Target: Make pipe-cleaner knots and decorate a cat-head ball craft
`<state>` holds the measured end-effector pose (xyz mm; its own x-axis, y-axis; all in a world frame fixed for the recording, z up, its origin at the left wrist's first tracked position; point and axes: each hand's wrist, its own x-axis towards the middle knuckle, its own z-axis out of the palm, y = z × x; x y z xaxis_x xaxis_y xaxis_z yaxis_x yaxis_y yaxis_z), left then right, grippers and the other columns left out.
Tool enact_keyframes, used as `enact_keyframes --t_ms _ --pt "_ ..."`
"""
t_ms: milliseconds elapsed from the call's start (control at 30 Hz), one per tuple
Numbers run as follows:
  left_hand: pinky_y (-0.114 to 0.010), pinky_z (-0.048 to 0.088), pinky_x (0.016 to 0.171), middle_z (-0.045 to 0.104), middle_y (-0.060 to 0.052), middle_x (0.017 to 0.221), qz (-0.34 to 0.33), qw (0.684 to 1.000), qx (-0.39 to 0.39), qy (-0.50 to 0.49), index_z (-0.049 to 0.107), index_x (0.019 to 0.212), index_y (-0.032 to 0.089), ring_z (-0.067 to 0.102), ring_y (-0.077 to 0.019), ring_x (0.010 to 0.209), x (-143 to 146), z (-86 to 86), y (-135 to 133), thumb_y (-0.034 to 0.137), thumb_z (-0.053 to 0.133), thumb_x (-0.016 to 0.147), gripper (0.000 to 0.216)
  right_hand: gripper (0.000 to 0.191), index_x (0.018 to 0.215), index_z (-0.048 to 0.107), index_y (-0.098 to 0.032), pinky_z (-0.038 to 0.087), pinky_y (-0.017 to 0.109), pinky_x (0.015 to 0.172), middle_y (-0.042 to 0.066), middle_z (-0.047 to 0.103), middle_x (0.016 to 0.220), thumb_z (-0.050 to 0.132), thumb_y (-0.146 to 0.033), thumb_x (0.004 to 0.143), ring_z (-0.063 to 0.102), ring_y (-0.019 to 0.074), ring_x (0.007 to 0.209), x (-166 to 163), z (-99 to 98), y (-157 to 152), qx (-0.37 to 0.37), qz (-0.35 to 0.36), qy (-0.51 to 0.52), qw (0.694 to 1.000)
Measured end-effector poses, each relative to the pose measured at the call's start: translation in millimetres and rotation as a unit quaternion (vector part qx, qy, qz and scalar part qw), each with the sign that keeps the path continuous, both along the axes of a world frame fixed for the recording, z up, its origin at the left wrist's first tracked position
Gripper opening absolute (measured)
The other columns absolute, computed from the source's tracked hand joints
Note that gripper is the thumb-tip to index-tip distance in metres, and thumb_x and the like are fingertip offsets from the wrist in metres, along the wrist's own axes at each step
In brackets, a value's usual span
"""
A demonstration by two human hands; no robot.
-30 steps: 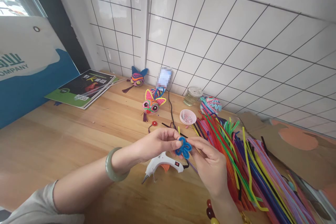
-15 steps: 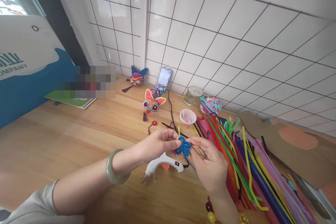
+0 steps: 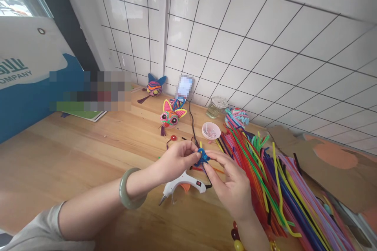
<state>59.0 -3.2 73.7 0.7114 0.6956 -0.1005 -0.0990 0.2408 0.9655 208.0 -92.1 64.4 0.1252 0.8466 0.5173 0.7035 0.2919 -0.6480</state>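
Note:
A small blue pipe-cleaner flower (image 3: 202, 156) is pinched between both hands above the wooden table (image 3: 88, 153). My left hand (image 3: 176, 159), with a green bangle on the wrist, grips its left side with thumb and fingers curled. My right hand (image 3: 232, 184) holds its right side with fingertips pressed on it. A white glue gun (image 3: 182, 187) lies on the table right beneath the hands.
A big heap of coloured pipe cleaners (image 3: 277, 188) spreads at the right. Behind are a pink dish (image 3: 211, 130), a glass jar (image 3: 216, 107), two pipe-cleaner cat heads (image 3: 171, 115) (image 3: 154, 87) and a striped ball (image 3: 236, 117). Brown cardboard (image 3: 332, 164) lies far right, against the tiled wall.
Both hands have turned the blue flower edge-on and squeezed it, so it looks smaller. The right hand has shifted slightly left and lower.

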Motion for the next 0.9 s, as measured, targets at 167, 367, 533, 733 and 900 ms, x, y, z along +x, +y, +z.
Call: enact_keyframes --t_ms 167,367,533,733,900 --pt "-0.023 0.037 0.058 0.053 0.0 0.066 0.017 0.993 0.095 0.068 0.054 0.076 0.013 0.046 -0.01 0.06 1 -6.0 -3 0.032 0.055 0.081 0.02 0.017 0.098 0.064 -0.021 0.055 0.029 0.083 0.006 0.071 0.097 0.057 -0.011 0.086 0.067 0.0164 0.09 -1 -5.0 6 0.093 -0.016 -0.134 0.987" --pt "-0.022 0.033 0.054 0.053 0.001 0.064 0.034 0.965 0.201 0.164 0.055 0.071 0.016 0.046 -0.0117 0.061 2 -13.7 -2 0.027 0.05 0.081 0.016 0.015 0.097 0.062 -0.02 0.051 0.041 0.083 0.008 0.068 0.096 0.057 -0.011 0.086 0.061 0.0221 0.093 -1 -4.8 4 0.13 -0.027 -0.256 0.957" --pt "-0.024 0.033 0.056 0.053 0.001 0.064 0.05 0.946 0.234 0.22 0.05 0.07 0.018 0.046 -0.013 0.061 4 -10.4 -6 0.026 0.048 0.081 0.014 0.019 0.101 0.06 -0.02 0.051 0.039 0.077 0.008 0.067 0.09 0.051 -0.009 0.087 0.061 0.0213 0.086 -6 -10.4 2 0.132 0.015 -0.267 0.954" --pt "-0.024 0.035 0.058 0.057 -0.001 0.069 0.075 0.949 0.247 0.183 0.052 0.074 0.019 0.051 -0.0146 0.065 4 -11.3 -10 0.028 0.047 0.085 0.014 0.027 0.109 0.058 -0.018 0.054 0.041 0.082 0.009 0.066 0.092 0.047 -0.006 0.087 0.064 0.0228 0.09 -11 -18.5 0 0.153 0.054 -0.238 0.958" --pt "-0.024 0.037 0.059 0.059 -0.002 0.072 0.086 0.969 0.202 0.11 0.055 0.078 0.017 0.052 -0.0134 0.066 8 -22.6 -6 0.031 0.051 0.085 0.016 0.029 0.112 0.058 -0.018 0.056 0.04 0.083 0.01 0.067 0.095 0.051 -0.006 0.087 0.065 0.0221 0.093 -12 -17.4 -1 0.172 0.038 -0.23 0.957"
